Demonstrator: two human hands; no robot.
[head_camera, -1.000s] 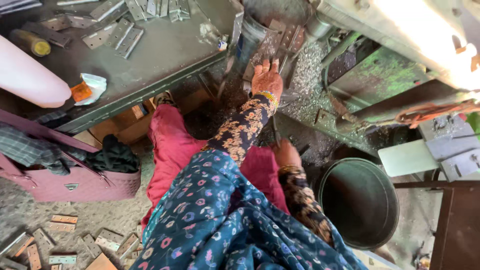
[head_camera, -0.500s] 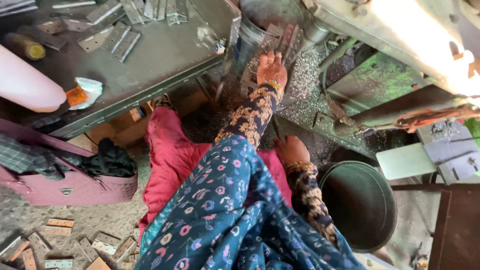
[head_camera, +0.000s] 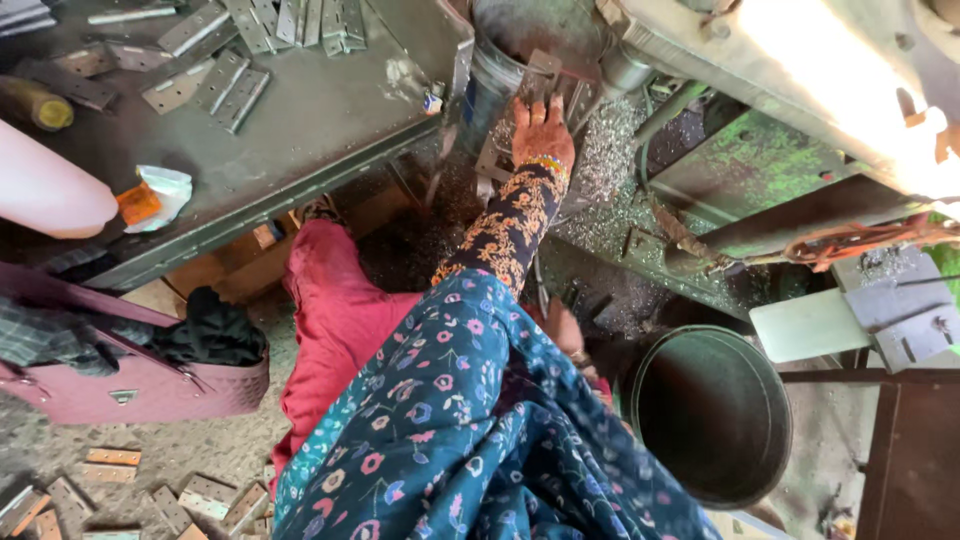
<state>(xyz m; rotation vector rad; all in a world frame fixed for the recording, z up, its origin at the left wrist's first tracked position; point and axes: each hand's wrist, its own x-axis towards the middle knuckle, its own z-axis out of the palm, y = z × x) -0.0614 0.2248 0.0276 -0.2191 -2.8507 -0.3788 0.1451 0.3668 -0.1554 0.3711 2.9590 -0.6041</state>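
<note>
- The left hand (head_camera: 541, 128) is stretched far forward, back up. Its grip is spread: the fingers (head_camera: 522, 112) lie long and flat, pinching nothing.
- The fingertips rest on or just over a small stack of hinges (head_camera: 541, 68) leaning against the machine (head_camera: 760, 170). Whether they actually touch the metal cannot be told.
- A bangle (head_camera: 548, 163) sits at the wrist, above a patterned sleeve (head_camera: 505, 225).
- The right hand (head_camera: 566, 335) lies low by the lap, mostly covered by the flowered cloth (head_camera: 450, 440). Its grip cannot be told.
- Judged from the pose, this is the reach to the stack at the machine, with no hinge picked up yet. Lifting one would call for the fingers to curl onto an edge and draw it clear of the others.
- Shavings (head_camera: 610, 150) lie thick round the hand and along the machine's base.
- A dark bucket (head_camera: 712, 415) stands just right of the lap, below the machine. What it holds is lost in shadow.
- More hinges (head_camera: 230, 70) are scattered on the counter (head_camera: 330, 140) to the left, well apart from the hand, along with a crumpled packet (head_camera: 150, 195).
- A pink case (head_camera: 130, 385) with dark cloth on it sits under the counter's edge, and loose plates (head_camera: 120, 490) lie on the floor.
- The top of the machine is washed out by glare, the part behind the stack is hard to read, and the counter is cut off at the frame's edge.
</note>
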